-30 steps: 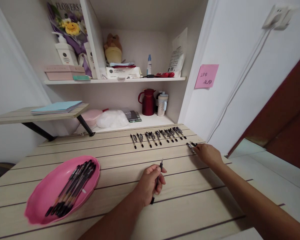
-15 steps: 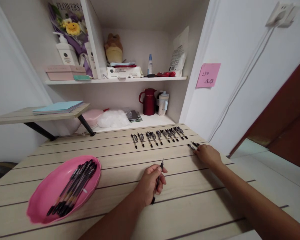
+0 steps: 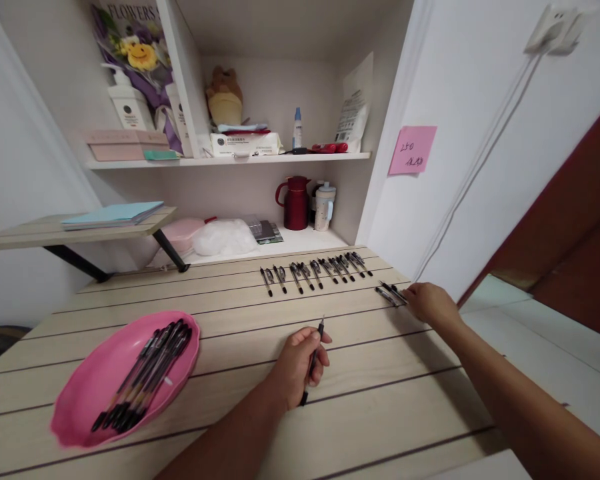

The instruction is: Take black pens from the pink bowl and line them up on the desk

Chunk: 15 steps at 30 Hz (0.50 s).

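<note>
My left hand [image 3: 303, 363] is closed round an uncapped black pen [image 3: 321, 328], held above the table with its tip pointing away from me. At the right side of the table, the fingers of my right hand [image 3: 427, 303] are pinched at the near end of a dark pen [image 3: 397, 292]. Close beside it lies another short dark piece [image 3: 386, 296]; whether it is a cap or a pen I cannot tell. Farther back, several black pens [image 3: 296, 279] lie in a slanted row. More black pens [image 3: 150, 373] are heaped in a pink oval tray [image 3: 73, 407] on the left.
The slatted wooden table [image 3: 240, 413] meets a white shelf unit at the back. On its lower shelf stand a red jug [image 3: 296, 203], a pale cup [image 3: 325, 207] and a white plastic bag [image 3: 225, 237]. A raised stand [image 3: 100, 230] with blue paper is at the left.
My right hand has shifted slightly to the right, so more of the dark pieces by its fingertips shows. My left hand keeps its grip on the pen. The view has shifted a little.
</note>
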### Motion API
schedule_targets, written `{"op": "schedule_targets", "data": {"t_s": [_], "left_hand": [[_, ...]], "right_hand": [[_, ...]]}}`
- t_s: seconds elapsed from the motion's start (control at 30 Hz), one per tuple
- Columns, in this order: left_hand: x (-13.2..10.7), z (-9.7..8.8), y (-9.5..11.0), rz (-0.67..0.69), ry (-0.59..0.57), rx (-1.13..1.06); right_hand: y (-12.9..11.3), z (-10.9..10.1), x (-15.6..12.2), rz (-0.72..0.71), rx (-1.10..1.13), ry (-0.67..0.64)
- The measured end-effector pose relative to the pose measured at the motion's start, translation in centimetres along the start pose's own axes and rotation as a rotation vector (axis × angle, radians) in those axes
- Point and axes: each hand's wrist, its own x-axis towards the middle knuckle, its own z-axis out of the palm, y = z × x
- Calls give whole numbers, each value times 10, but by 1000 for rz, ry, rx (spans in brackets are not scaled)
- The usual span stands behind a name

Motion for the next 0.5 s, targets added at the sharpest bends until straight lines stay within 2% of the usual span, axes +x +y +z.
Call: {"op": "schedule_targets", "data": {"t_s": [0.13,0.33,0.5], "left_hand": [[-1,0,1,3,0,-7],[-1,1,1,3,1,-16],[-1,1,1,17,0,-8]], "right_hand": [[6,-1,-6,0,16,19],[-1,13,-17,-7,27,-33],[-6,17,-17,-5,10,-47]]}}
